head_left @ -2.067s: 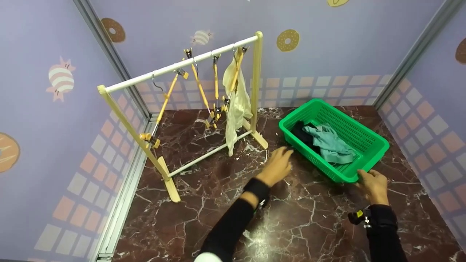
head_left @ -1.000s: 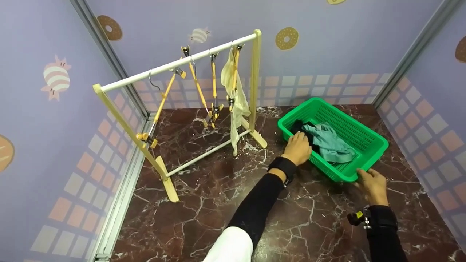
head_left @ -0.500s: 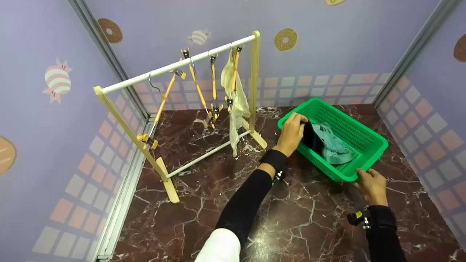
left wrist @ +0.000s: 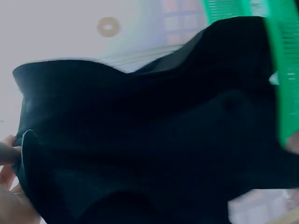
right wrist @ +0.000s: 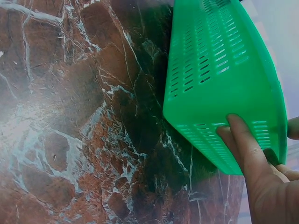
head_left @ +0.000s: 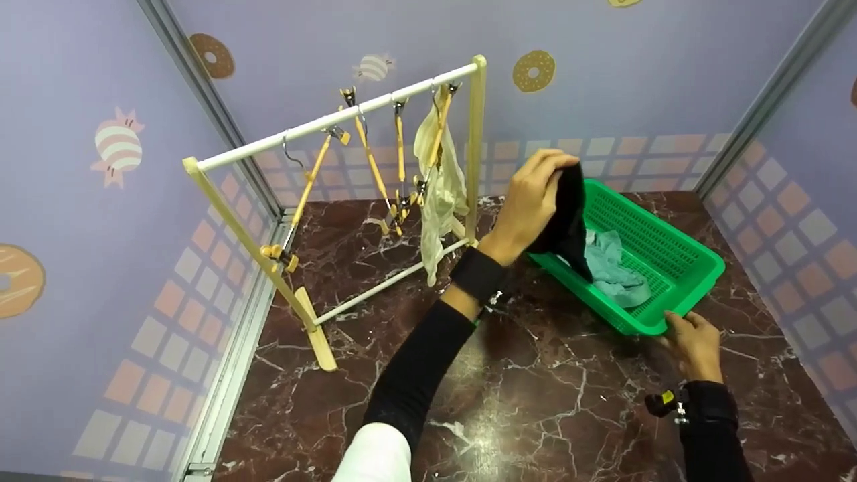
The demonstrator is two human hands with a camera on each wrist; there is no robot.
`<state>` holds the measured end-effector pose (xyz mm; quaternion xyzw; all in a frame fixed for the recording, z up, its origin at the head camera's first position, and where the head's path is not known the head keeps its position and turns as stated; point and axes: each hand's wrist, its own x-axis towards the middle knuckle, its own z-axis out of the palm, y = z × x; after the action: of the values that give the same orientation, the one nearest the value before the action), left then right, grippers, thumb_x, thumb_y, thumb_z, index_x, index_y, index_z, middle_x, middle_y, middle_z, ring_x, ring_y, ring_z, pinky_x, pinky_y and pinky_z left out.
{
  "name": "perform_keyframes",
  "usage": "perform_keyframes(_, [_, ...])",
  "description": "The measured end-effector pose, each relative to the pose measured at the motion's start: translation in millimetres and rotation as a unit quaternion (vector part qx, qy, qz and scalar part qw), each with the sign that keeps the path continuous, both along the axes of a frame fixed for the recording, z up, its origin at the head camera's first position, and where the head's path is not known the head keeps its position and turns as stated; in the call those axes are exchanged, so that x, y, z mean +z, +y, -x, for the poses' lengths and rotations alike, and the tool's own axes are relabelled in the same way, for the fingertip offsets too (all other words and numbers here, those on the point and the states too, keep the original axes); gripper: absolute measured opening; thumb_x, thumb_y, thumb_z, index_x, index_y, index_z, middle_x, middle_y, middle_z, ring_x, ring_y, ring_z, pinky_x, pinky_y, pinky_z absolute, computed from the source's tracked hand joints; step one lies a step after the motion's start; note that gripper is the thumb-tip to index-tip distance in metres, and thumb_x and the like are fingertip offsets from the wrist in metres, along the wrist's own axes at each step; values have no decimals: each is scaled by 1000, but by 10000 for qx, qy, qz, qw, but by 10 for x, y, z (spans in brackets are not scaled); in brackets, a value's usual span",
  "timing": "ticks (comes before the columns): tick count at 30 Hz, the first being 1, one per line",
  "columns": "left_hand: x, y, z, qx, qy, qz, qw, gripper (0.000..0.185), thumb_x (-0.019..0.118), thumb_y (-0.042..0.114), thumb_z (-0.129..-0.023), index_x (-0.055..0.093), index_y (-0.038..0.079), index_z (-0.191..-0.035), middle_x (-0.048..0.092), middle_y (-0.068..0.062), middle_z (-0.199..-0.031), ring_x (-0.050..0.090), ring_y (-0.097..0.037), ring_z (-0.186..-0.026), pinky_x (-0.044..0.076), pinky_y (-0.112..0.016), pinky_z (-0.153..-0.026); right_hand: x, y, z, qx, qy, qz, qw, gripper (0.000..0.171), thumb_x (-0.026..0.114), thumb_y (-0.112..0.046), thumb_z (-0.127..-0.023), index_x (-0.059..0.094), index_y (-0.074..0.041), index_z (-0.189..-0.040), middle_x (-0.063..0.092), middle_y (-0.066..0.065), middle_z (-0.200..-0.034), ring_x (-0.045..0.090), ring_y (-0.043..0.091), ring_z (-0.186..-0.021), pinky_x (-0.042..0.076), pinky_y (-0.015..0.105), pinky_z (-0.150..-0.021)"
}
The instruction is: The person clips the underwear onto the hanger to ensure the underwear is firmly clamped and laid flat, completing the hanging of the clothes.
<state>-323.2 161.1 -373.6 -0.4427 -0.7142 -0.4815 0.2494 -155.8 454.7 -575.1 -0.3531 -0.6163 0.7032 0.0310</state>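
My left hand (head_left: 527,204) pinches a black cloth garment (head_left: 568,217) by its upper edge, lifting it over the left side of the green basket (head_left: 669,244). In the left wrist view the dark garment (left wrist: 140,126) fills most of the picture, and fingers (left wrist: 8,156) grip its edge at the left. A light teal garment (head_left: 616,271) lies crumpled inside the basket. My right hand (head_left: 696,345) holds the basket's near right corner. The right wrist view has fingers (right wrist: 243,144) against the basket's outer wall (right wrist: 205,79), with the thumb at the rim.
Left of the basket stands a small rack (head_left: 301,127) with a white bar and wooden posts. Several clip hangers (head_left: 375,164) hang from it, and a cream garment (head_left: 442,194) hangs at its right end. Patterned walls (head_left: 602,80) enclose the dark marbled surface (head_left: 535,402).
My left hand reached into the basket, took hold of the black garment and raised it up and slightly left. The right hand keeps its grip on the basket corner.
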Motion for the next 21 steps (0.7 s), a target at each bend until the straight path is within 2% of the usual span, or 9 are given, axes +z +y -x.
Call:
perform_keyframes(3, [159, -39, -96, -237, -39, 290, 9993, 28, 53, -9, -99, 65, -7, -124, 63, -18, -125, 60, -25, -120, 39, -13, -108, -4, 15, -5, -27, -68, -14, 10000, 77, 60, -30, -102, 18, -6, -162, 46, 10, -134, 68, -1, -76, 59, 27, -88])
perform_keyframes(7, [295, -72, -251, -601, -397, 740, 9947, 39, 56, -13, -93, 61, -8, -131, 59, -19, -132, 57, -22, -125, 38, -11, -108, -21, 18, -11, -28, -91, -74, 9999, 77, 59, -29, -102, 17, -5, -162, 39, 18, -145, 68, 0, -75, 60, 27, -86])
perform_keyframes(11, [407, -111, -330, -961, -617, 536, 9920, 52, 61, -15, -88, 53, -9, -139, 53, -20, -139, 51, -21, -132, 35, -13, -112, -28, 9, -9, 74, -48, -233, 9997, 76, 57, -30, -103, 17, -3, -162, 38, 19, -146, 68, -1, -75, 60, 26, -86])
perform_keyframes(13, [459, -152, -326, -962, -666, 350, 9925, 57, 62, -16, -87, 50, -9, -142, 49, -22, -143, 46, -21, -137, 32, -15, -114, -32, 3, -1, 90, -12, -260, 9996, 75, 57, -30, -103, 18, -3, -161, 38, 19, -145, 67, -2, -75, 60, 26, -86])
perform_keyframes(15, [461, -230, -297, -668, -646, 183, 9955, 60, 63, -15, -87, 47, -9, -145, 46, -22, -145, 43, -23, -139, 29, -17, -117, -40, -9, 9, 95, -7, -249, 9996, 75, 56, -30, -104, 17, -3, -162, 39, 19, -145, 67, -2, -75, 60, 25, -86])
perform_keyframes(17, [396, -348, -269, -162, -730, 22, 9972, 64, 63, -13, -86, 45, -6, -147, 44, -21, -147, 40, -24, -141, 26, -18, -119, -47, -17, 17, 108, -74, -290, 9995, 75, 56, -30, -104, 17, -4, -162, 41, 19, -144, 67, -2, -75, 60, 25, -85])
perform_keyframes(19, [234, -499, -260, 384, -1007, -106, 9941, 69, 65, -12, -86, 42, -3, -151, 40, -20, -151, 41, -25, -141, 32, -19, -116, -54, -22, 24, 138, -138, -334, 9993, 75, 56, -32, -104, 17, -4, -162, 43, 18, -143, 67, -2, -75, 60, 25, -83])
perform_keyframes(21, [-27, -672, -278, 793, -1445, -111, 9863, 75, 64, -12, -87, 36, 1, -155, 35, -19, -155, 40, -28, -142, 39, -23, -113, -55, -26, 30, 147, -170, -366, 9991, 75, 57, -33, -103, 18, -5, -162, 44, 17, -141, 67, -2, -75, 60, 25, -82])
